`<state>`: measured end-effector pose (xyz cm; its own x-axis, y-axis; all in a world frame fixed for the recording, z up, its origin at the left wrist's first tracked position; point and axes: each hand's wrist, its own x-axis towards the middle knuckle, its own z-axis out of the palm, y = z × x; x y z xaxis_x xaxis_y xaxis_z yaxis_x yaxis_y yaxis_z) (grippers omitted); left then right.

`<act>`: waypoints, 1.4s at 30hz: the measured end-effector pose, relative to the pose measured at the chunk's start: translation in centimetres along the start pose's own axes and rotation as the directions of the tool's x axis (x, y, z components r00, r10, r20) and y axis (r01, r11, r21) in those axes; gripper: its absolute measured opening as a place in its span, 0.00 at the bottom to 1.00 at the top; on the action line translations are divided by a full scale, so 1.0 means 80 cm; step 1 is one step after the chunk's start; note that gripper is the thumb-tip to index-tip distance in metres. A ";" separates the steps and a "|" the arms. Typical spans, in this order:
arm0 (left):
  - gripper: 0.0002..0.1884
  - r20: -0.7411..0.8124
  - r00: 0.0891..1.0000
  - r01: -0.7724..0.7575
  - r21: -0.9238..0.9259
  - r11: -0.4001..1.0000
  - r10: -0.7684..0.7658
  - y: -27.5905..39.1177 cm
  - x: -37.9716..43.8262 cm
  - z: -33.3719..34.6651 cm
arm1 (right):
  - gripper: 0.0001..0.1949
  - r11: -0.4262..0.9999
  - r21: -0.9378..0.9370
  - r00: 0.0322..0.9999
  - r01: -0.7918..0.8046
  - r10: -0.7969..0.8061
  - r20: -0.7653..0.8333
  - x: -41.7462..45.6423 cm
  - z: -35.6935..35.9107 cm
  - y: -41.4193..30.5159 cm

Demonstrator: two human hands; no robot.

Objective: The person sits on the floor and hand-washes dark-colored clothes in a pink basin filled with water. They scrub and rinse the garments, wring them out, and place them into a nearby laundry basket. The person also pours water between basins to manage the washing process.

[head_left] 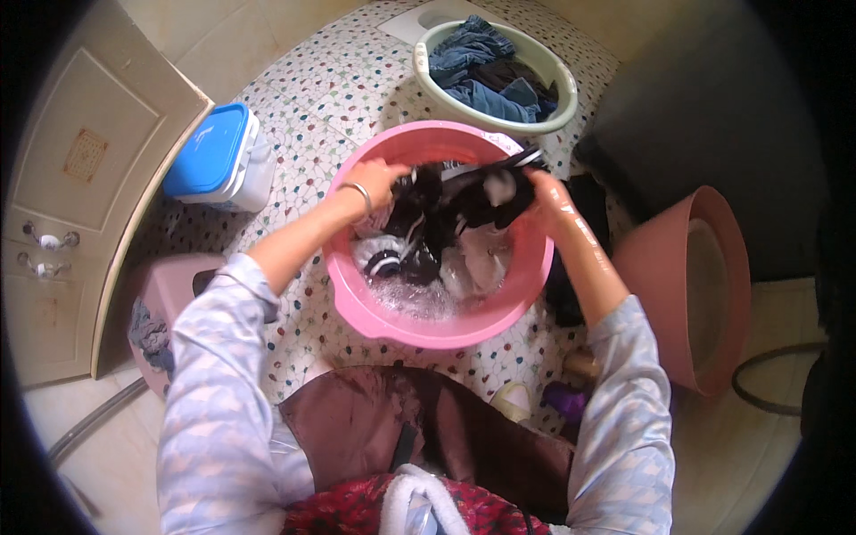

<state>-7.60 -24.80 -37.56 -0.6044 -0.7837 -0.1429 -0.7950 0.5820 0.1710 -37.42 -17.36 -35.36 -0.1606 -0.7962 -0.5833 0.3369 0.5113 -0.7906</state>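
Note:
A pink plastic basin [428,338] stands on the floor before me, with sudsy water [414,301] in it. My left hand [376,184] grips the left part of a wet black garment with white trim [428,200]. At the basin's right side, my right hand [547,194] has hold of the same garment and stretches it out above the water. Part of the black cloth still lies in the basin. Whitish cloth [475,264] and a piece with a black-and-white striped band [384,262] sit in the water below. Both hands' fingertips are partly hidden by cloth.
A pale green basin [496,124] of jeans and dark clothes stands beyond. Left are a blue-lidded bucket [214,150], a pink stool [180,274] with grey cloth, and a cabinet [100,154]. A pink bucket [669,281] lies tipped at right, near dark cloth [565,294] and a hose [749,381].

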 end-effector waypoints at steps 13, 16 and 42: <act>0.17 -0.646 0.752 -0.531 -0.713 0.457 -0.134 0.068 -0.124 -0.257 | 0.18 0.823 0.360 0.846 0.439 -0.514 0.144 -0.223 0.068 -0.157; 0.16 -0.698 0.716 -0.575 -0.564 0.593 0.030 0.054 -0.124 -0.261 | 0.18 0.824 0.322 0.816 0.466 -0.541 0.205 -0.235 0.071 -0.161; 0.28 0.116 0.993 0.027 -0.162 0.986 -0.009 0.068 0.021 0.117 | 0.52 0.142 -0.926 0.877 0.349 -0.398 0.270 0.081 0.075 0.163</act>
<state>-13.42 -20.88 -46.02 -0.5994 -0.7583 -0.2561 -0.7925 0.5175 0.3227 -28.53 -17.80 -48.38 -0.0250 -0.9889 -0.1462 -0.8677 0.0941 -0.4881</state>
